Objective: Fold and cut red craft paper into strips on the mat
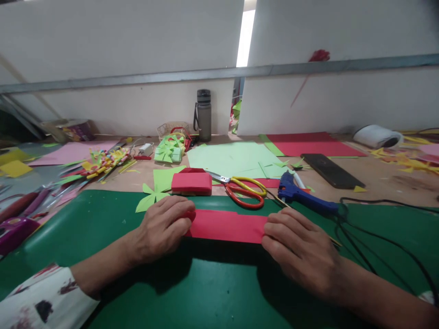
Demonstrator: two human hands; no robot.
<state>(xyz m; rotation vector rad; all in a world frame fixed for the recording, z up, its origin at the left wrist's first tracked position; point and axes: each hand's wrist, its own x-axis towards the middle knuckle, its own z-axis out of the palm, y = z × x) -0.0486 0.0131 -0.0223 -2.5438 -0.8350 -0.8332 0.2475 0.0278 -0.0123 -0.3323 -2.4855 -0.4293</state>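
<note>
A strip of red paper [228, 226] is stretched between my two hands, just above the green mat [219, 292]. My left hand [164, 226] is closed on its left end, fingers curled over the paper. At the right end, my right hand [298, 246] grips the strip with bent fingers. Behind the strip lie a folded stack of red paper [191, 183] and scissors [245, 191] with one red and one yellow handle loop. A blue glue gun [305, 195] rests beyond my right hand. Light green paper leaves [152, 197] lie behind my left hand.
Pale green sheets [233, 157] and red sheets [308, 144] lie farther back, near a black phone [331, 170]. A grey bottle [204, 116] stands by the wall. Dark cables [387, 242] run across the right side. A purple tool [17, 233] sits at the left edge.
</note>
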